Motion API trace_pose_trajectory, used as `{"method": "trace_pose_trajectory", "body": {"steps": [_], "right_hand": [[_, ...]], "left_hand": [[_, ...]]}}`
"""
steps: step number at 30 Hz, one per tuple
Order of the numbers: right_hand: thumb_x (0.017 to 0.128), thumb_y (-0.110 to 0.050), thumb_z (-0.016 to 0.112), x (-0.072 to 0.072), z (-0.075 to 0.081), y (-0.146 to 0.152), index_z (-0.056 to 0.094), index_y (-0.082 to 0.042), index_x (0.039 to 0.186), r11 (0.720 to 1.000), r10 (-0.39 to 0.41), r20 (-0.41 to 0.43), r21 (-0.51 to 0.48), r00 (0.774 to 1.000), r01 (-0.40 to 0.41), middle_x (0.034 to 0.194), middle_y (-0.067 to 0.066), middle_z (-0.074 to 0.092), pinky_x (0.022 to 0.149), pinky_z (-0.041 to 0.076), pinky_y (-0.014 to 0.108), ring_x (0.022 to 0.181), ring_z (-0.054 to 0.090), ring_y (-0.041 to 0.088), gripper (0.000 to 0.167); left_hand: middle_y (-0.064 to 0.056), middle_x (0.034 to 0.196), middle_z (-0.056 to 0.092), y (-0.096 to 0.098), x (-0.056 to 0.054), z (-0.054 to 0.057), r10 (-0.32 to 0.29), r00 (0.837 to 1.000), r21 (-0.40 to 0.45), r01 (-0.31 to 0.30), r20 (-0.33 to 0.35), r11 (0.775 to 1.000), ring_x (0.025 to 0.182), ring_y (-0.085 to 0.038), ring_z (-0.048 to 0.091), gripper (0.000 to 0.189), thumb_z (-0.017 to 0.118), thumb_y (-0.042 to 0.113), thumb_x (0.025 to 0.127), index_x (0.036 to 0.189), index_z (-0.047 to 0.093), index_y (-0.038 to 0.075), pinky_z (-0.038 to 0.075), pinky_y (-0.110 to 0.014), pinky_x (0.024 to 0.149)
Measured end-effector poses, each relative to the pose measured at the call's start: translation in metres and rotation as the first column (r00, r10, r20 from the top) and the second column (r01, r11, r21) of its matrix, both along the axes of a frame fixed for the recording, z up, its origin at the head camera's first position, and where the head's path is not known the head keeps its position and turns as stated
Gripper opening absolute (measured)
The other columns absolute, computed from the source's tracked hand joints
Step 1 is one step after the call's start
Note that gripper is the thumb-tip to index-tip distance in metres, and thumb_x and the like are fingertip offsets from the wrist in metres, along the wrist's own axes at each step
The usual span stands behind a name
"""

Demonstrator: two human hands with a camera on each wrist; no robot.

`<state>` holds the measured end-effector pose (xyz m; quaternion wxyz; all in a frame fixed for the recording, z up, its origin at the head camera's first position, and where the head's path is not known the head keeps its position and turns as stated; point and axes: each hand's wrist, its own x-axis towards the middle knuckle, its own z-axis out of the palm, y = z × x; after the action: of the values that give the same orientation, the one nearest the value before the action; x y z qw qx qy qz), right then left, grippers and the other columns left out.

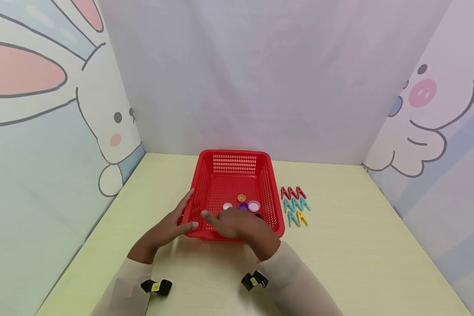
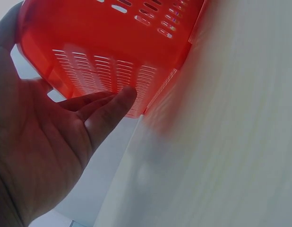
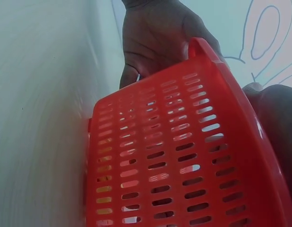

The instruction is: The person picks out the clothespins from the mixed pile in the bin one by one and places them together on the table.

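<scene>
A red plastic basket (image 1: pixel 237 152) with slotted walls stands on the table. My left hand (image 1: pixel 163 230) holds its front left corner, thumb at the rim; in the left wrist view the left hand's other fingers (image 2: pixel 110 111) lie along the outside wall. My right hand (image 1: pixel 238 224) reaches over the front rim into the basket, its fingertips hidden below the back of the hand. Near it on the basket floor lie a white cap (image 1: pixel 227 205), a yellow cap (image 1: pixel 242 198), a purple cap (image 1: pixel 243 205), a pinkish-white cap (image 1: pixel 254 206) and a partly covered black piece (image 1: pixel 258 215).
Right of the basket, small A-shaped clips lie in rows: red clips (image 1: pixel 292 192), light blue clips (image 1: pixel 295 204) and a yellow clip (image 1: pixel 301 217). Pale table surface (image 1: pixel 351 245) surrounds the basket. A plain curtain (image 1: pixel 253 87) stands behind, with printed panels at both sides.
</scene>
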<state>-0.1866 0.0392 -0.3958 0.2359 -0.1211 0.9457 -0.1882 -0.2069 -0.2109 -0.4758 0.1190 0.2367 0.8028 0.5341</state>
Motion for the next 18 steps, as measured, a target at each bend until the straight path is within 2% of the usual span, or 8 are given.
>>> {"method": "trace_pose_trajectory", "body": {"steps": [7, 13, 18], "right_hand": [[0.103, -0.076, 0.043, -0.0019, -0.0024, -0.0044, 0.069, -0.017, 0.146, 1.0, -0.023, 0.039, 0.014, 0.999, 0.022, 0.099, 0.001, 0.068, 0.092, 0.058, 0.049, 0.105, 0.064, 0.023, 0.077], [0.103, -0.076, 0.042, -0.0045, -0.0036, -0.0056, 0.068, -0.019, 0.147, 0.999, -0.046, 0.099, 0.018, 0.994, 0.044, 0.105, 0.002, 0.066, 0.095, 0.058, 0.05, 0.112, 0.061, 0.026, 0.076], [0.103, -0.074, 0.046, -0.0063, -0.0062, -0.0056, 0.067, -0.019, 0.148, 0.998, -0.056, 0.127, 0.006, 0.99, 0.056, 0.108, 0.004, 0.064, 0.095, 0.059, 0.05, 0.115, 0.059, 0.027, 0.074]], "left_hand": [[-0.024, 0.162, 0.042, 0.0005, -0.0005, 0.0009, -0.004, 1.0, 0.001, 0.004, -0.002, 1.0, 0.142, -0.046, 0.052, 0.123, 0.088, 0.033, 0.088, 0.177, 0.003, 0.029, 0.068, -0.033, 0.091], [-0.024, 0.161, 0.042, 0.0008, 0.0002, 0.0034, 0.0, 1.0, -0.012, -0.001, -0.009, 1.0, 0.141, -0.044, 0.052, 0.122, 0.088, 0.032, 0.088, 0.177, 0.004, 0.028, 0.068, -0.033, 0.09], [-0.025, 0.161, 0.042, 0.0, -0.0005, 0.0012, 0.001, 1.0, -0.016, -0.001, -0.014, 1.0, 0.141, -0.045, 0.052, 0.122, 0.088, 0.031, 0.089, 0.177, 0.004, 0.028, 0.068, -0.033, 0.089]]}}
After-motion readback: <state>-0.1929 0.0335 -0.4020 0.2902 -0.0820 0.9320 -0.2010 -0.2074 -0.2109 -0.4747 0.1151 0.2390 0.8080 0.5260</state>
